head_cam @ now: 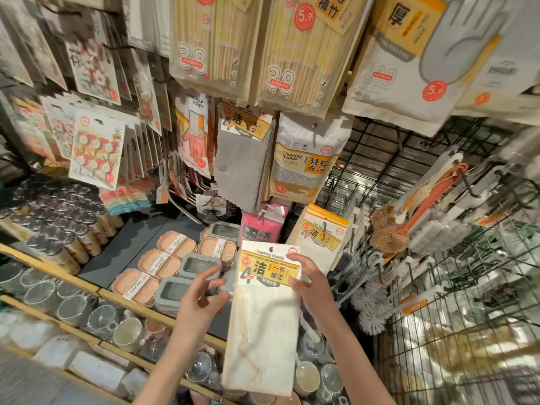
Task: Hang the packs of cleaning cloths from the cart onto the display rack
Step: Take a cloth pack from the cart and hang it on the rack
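1. In front of the wire display rack (388, 159), the right hand (309, 283) grips a white pack of cleaning cloths (264, 314) by the right edge of its yellow header card, thumb on the face and fingers curled behind; the pack hangs upright in the air, below the rack's hooks and not yet on one.
2. The left hand (204, 299) is just beside the pack's left edge with its fingers loosely spread and bent, holding nothing; whether the fingertips touch the pack cannot be told.
3. On the rack a matching white pack (321, 232) hangs just behind and above the held one, a grey cloth pack (242, 159) hangs higher, and a cleaning sponge pack (306, 159) hangs beside that.
4. Long bags of bamboo chopsticks (295, 51) hang along the top row.
5. Below to the left, a dark shelf (131, 247) carries soap boxes (159, 263), some peach, some grey.
6. Brushes (409, 217) hang on the mesh to the right.
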`<state>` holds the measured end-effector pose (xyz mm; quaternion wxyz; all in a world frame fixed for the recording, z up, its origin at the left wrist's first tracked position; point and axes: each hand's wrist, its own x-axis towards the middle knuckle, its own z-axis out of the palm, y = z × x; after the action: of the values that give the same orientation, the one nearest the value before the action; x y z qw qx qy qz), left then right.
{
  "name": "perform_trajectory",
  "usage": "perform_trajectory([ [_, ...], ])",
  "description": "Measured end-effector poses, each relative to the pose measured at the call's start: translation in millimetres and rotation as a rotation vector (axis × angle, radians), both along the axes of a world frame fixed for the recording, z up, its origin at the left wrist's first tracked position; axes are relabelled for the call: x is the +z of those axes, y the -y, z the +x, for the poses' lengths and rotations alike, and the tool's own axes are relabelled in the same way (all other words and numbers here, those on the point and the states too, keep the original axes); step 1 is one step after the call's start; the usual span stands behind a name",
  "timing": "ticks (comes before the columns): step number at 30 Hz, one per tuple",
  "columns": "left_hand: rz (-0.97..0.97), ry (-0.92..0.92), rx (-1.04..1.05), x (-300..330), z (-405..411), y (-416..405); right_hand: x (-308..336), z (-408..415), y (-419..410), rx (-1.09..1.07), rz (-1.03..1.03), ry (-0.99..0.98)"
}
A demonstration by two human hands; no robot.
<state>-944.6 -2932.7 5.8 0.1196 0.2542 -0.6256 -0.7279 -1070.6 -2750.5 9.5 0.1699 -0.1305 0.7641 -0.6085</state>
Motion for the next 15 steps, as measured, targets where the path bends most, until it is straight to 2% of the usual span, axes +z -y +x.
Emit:
perform_trajectory([
  [10,-0.057,0.0,-0.092,-10,-9,6,-13,-48,-62,-0.325,-0.05,-0.017],
  [15,-0.048,-0.007,-0.085,-13,-13,8,-19,-78,-66,-0.375,0.0,-0.006],
])
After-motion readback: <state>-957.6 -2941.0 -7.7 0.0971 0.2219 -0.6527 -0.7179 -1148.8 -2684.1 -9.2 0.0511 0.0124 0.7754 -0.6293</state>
